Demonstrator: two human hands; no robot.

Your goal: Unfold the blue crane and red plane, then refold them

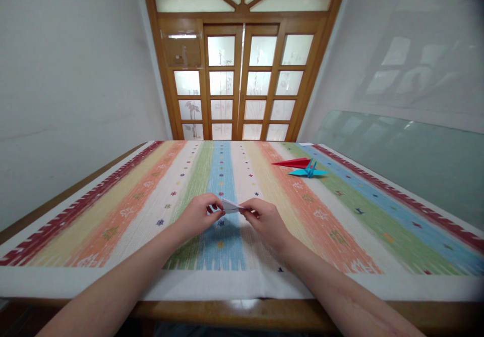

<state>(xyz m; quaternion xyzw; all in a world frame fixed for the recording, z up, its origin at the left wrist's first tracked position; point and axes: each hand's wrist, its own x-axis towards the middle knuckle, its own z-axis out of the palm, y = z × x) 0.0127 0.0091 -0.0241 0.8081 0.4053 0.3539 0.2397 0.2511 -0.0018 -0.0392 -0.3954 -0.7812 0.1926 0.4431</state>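
Two hands, left hand point(197, 215) and right hand point(264, 219) pinching one small folded white paper piece point(230, 206) between them above striped cloth worktop point(340, 216), one red folded paper point(293, 163), one blue paper crane point(309, 171) beyond

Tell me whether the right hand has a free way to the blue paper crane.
Probably yes. Only bare striped tablecloth lies between the right hand and the blue paper crane, but its fingers pinch the white folded paper together with the left hand, so it would have to let go first.
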